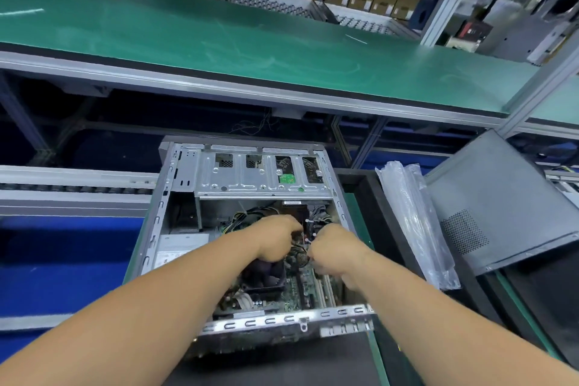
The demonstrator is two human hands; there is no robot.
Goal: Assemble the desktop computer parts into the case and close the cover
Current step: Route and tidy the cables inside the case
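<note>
Case [185, 185] lies open on the desk before me, both my hands down inside it over the motherboard [300, 288]. My left hand [275, 240] and right hand [333, 249] have fingers curled around the cables [305, 252]. Farther right, the cover [498, 197] leans beside plastic bags [410, 216].

Two bare forearms come in from the bottom edge — no sleeves show anywhere along them, from the frame's lower corners up to the wrists. No watch, band or glove is on the left hand [275, 240] or the right hand [333, 249]. Both arms look smooth and unmarked. The fingers are mostly hidden — perhaps without rings, though the blur there makes that hard to settle.
</note>
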